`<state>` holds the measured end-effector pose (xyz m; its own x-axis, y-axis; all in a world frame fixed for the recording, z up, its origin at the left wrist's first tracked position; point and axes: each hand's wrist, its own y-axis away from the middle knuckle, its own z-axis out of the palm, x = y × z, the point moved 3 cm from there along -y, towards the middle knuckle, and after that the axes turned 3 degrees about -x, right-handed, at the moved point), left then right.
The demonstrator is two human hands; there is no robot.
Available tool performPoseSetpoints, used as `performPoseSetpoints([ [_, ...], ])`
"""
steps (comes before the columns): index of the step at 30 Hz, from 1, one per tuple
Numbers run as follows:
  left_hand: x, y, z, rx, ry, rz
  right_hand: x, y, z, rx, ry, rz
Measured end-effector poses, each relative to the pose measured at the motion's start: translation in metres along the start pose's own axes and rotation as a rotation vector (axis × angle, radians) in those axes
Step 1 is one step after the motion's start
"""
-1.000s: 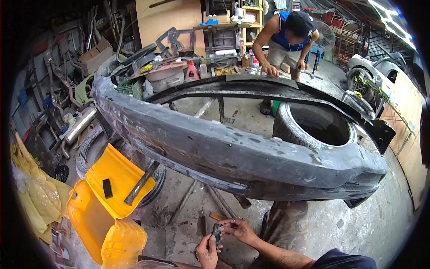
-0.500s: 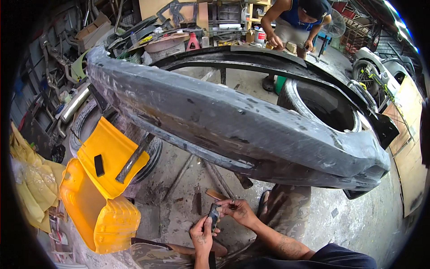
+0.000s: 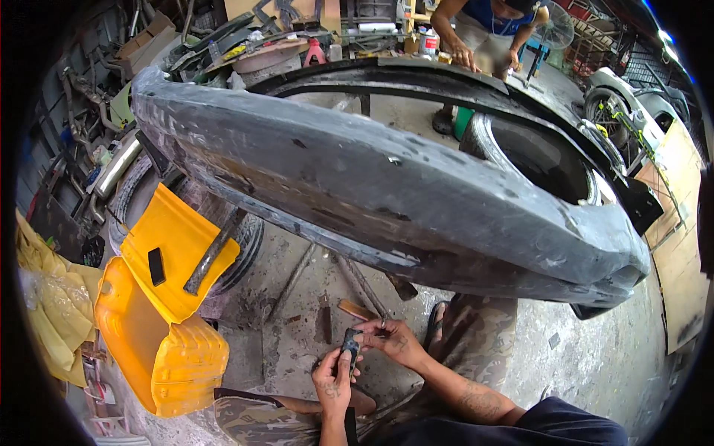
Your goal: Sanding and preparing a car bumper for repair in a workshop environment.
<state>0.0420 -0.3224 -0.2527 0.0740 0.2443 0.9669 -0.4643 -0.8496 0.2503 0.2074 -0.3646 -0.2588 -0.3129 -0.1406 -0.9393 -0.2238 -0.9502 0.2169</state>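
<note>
My left hand is closed round a small dark block with a worn, patchy surface, thumb along its near face. At the block's upper end, the fingers of my right hand are pinched together against it; just what lies between them is hard to make out. Both hands are low over the concrete floor, between my knees. Beyond them a long grey sanded car bumper lies raised across the view, touched by neither hand. A flat brown strip lies on the floor just past my fingers.
To the left stands a cut-open yellow plastic container, a black phone-like slab on its flap. Tyres sit under the bumper. A black curved panel stretches behind it, where another person leans in. A plywood sheet leans at right.
The bumper and surroundings sit slightly higher in the picture as my view shifts. My hands stay together on the block, its upper end moving slightly. The other person's hands have shifted a little.
</note>
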Motion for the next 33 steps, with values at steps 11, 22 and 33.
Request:
performPoseSetpoints([
  [11, 0.011, 0.002, 0.005, 0.013, -0.028, 0.021, 0.0, 0.0, -0.004, -0.05, -0.013, -0.023],
  [22, 0.008, 0.003, -0.002, 0.021, -0.019, -0.006, -0.001, -0.002, 0.001, -0.066, -0.009, -0.021],
  [33, 0.012, 0.004, -0.003, -0.005, -0.033, -0.041, -0.007, 0.0, -0.001, -0.069, 0.093, -0.036],
])
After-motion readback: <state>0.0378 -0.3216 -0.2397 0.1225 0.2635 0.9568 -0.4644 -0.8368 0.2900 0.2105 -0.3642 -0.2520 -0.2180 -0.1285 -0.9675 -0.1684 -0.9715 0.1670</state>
